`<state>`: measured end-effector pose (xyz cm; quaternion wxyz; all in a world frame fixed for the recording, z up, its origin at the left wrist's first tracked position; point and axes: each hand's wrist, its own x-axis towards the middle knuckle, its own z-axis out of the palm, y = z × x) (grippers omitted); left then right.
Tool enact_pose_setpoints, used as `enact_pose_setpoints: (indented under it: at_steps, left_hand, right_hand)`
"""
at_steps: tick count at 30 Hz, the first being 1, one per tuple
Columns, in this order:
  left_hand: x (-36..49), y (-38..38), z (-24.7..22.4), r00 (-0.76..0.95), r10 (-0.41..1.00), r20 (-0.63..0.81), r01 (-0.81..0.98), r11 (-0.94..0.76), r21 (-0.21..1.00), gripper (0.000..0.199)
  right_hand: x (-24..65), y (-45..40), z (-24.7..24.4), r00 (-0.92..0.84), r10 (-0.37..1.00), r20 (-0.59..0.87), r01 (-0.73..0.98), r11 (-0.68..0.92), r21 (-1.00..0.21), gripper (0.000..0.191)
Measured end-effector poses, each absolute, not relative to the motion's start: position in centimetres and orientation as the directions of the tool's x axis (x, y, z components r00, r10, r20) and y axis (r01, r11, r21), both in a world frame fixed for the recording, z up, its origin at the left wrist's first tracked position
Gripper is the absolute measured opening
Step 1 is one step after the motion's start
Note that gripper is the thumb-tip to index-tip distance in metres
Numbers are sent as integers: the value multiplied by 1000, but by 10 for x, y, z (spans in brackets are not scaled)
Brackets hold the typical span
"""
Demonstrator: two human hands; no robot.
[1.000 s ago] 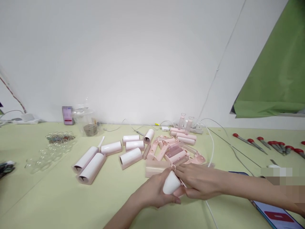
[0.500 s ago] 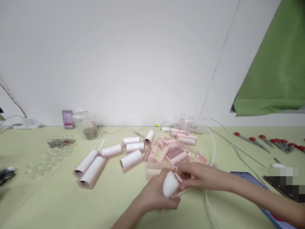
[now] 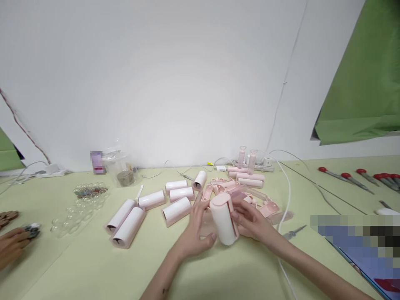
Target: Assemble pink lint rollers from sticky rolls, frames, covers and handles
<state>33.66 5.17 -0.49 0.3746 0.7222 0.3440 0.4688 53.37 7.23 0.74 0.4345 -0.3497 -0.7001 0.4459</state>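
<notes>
A white roller with a pink case (image 3: pixel 224 223) is raised above the table, tilted, its round pink end facing up. My right hand (image 3: pixel 251 218) holds it by its right side, fingers on the pink edge. My left hand (image 3: pixel 196 233) is at its left side, curved, with the thumb apart from the fingers and a gap between palm and roller; its fingertips are partly behind the roller. Several pink casing parts (image 3: pixel 268 207) lie in a heap behind my hands. More white rollers in pink cases (image 3: pixel 176 211) lie to the left.
A white cable (image 3: pixel 288 189) runs past my right forearm, near a grey-handled tool (image 3: pixel 293 232). Red-capped tools (image 3: pixel 353 180) lie at right. Clear round pieces (image 3: pixel 78 212) and a plastic tub (image 3: pixel 125 173) stand left. Another person's hand (image 3: pixel 12 246) is at the far left.
The roller has turned more upright, showing its pink end and long side. My left hand has loosened around it. Another person's hand has come in at the left, and the view has shifted slightly.
</notes>
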Motion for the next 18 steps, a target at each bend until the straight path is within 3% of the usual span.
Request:
enact_pose_setpoints:
  at_steps: [3,5,8,11,14,18]
  left_hand:
    - [320,56,-13,308,888,341,351,-439,827,60]
    - [315,56,-27,312,897,312,387,-420,821,59]
    - [311,53,-44,310,919,245,313,-342,886,67]
    - [309,50,-49,366,922,123,232,-219,948,79]
    - [308,50,-46,434,900,51,235,-168,957,78]
    - [307,53,-43,474,878,61,226,-188,956,72]
  right_hand:
    - [536,79,15,-283,897,340,156,393,-906,36]
    - [533,81,19,-266,900,345,207,403,-892,35]
    - [526,79,20,-340,870,358,299,461,-835,31]
    - [519,71,16,-497,791,357,428,581,-692,28]
    - [513,61,9,-597,736,320,512,657,-554,26]
    - [507,50,-2,-610,746,266,565,646,-514,23]
